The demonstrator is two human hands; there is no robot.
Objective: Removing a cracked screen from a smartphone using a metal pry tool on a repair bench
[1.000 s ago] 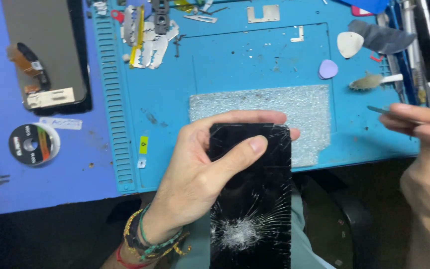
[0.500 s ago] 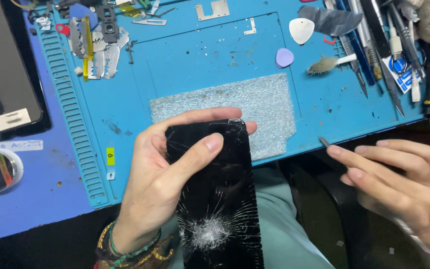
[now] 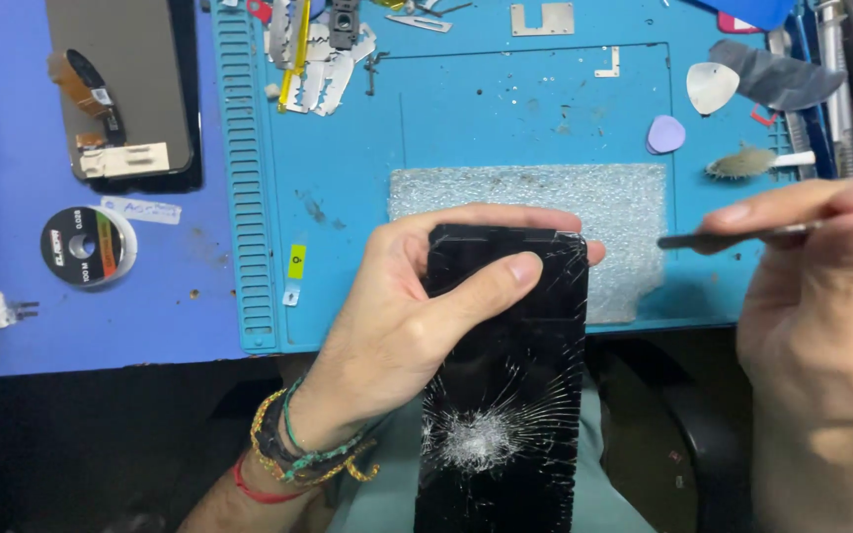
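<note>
My left hand (image 3: 402,316) grips a black phone with a cracked screen (image 3: 510,395), thumb across the glass and fingers curled over its top edge. The cracks spread from an impact spot low on the screen. The phone is held upright over my lap, just in front of the blue work mat (image 3: 505,128). My right hand (image 3: 821,296) is to the right of the phone and pinches a thin metal tool (image 3: 733,237), whose tip points left toward the phone's upper right corner without touching it.
On the mat lie a grey textured pad (image 3: 624,207), a white pick (image 3: 711,87), a purple pick (image 3: 665,134), a small brush (image 3: 752,163) and metal blades (image 3: 313,59). A spare dark screen panel (image 3: 120,89) and a wire spool (image 3: 83,245) rest on the left.
My right hand rose from below the mat's edge to beside the phone's top, tool tip now pointing at it. The view shifted; the left hand's grip is unchanged.
</note>
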